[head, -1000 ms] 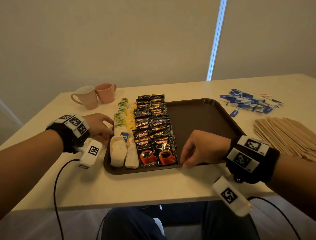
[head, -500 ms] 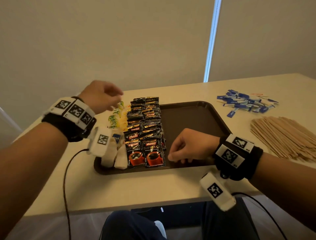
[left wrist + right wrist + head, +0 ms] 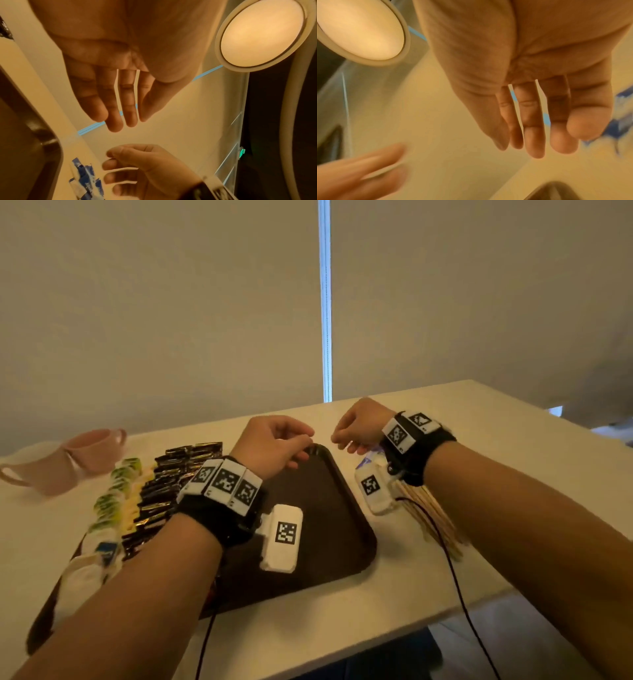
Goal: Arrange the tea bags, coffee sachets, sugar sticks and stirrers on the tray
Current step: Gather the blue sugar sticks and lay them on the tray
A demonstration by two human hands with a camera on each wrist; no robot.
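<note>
Tray [image 3: 329, 529] mid-frame: tea bags [image 3: 113, 501], coffee sachets [image 3: 164, 484] at its left. Left hand [image 3: 274, 446], right hand [image 3: 359, 426] lifted off, now empty and relaxed, heading toward sugar sticks [image 3: 87, 180]. Sugar next, probably.

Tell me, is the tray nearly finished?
About halfway. Tea bags and coffee sachets already fill the tray's left side. Both hands, left hand and right hand, are empty. Sugar sticks and stirrers still lie on the table.
</note>
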